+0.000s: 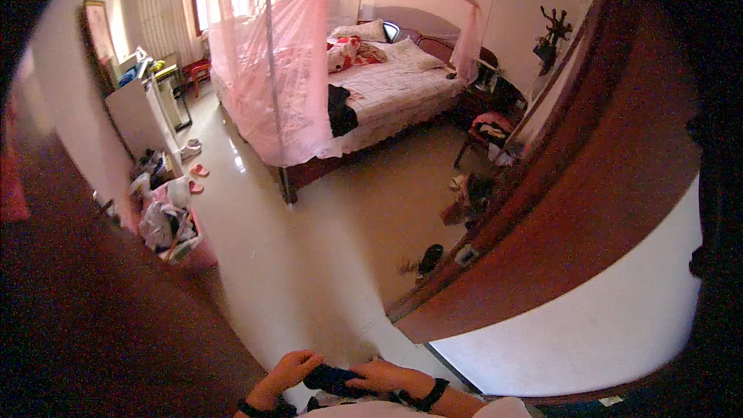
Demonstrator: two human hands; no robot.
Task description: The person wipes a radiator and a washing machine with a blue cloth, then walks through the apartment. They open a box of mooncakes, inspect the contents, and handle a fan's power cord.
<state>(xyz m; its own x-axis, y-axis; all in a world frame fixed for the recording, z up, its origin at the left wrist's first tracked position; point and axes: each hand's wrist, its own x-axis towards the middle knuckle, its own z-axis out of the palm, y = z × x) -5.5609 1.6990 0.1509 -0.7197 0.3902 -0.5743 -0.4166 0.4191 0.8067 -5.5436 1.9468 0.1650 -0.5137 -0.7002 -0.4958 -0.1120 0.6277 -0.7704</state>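
At the bottom edge of the picture, both hands hold one dark, oblong object [329,381] close to the front of the body. It is too dark to tell what it is. My left hand [292,370] grips its left end. My right hand [384,376] lies over its right end, fingers pointing left. Each wrist wears a dark band. Patterned cloth shows just below the object. Beyond my hands, glossy tiled floor [278,267] leads through a doorway to a bed [400,78] under a pink canopy net [302,69].
A brown wooden door frame [557,191] curves along the right. On the left, a pink basket [203,252] overflows with cloth near pink slippers [197,187]. A dark shoe [430,256] and a stool piled with cloth [490,128] stand at right. A bed leg [287,186] rests mid-floor.
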